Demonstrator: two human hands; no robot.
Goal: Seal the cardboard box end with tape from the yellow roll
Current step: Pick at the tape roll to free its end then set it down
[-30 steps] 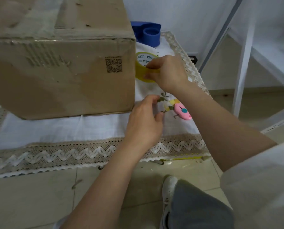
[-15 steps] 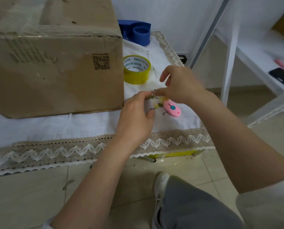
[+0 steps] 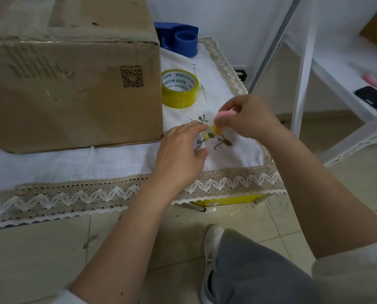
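The big cardboard box point(image 3: 69, 88) stands on the white cloth at the left, a QR code on its near face. Just right of it the yellow tape roll point(image 3: 180, 88) lies flat on the cloth, with no hand on it. My right hand point(image 3: 247, 119) is closed around a small pink cutter point(image 3: 225, 113), held a little above the cloth in front of the roll. My left hand point(image 3: 178, 152) rests on the cloth with thumb spread, its fingertips touching a small yellowish bit point(image 3: 215, 129) under the cutter. Whether that bit is tape or embroidery is unclear.
A blue tape dispenser point(image 3: 181, 40) stands behind the roll at the wall. The lace-edged cloth point(image 3: 73, 196) hangs over the low table's front. A white shelf frame point(image 3: 304, 69) with a black phone point(image 3: 373, 98) is at the right. My shoe and knee are on the tiled floor below.
My right hand set the yellow roll down beside the box, then took up the pink cutter from the cloth. My left hand stayed near the embroidered flower.
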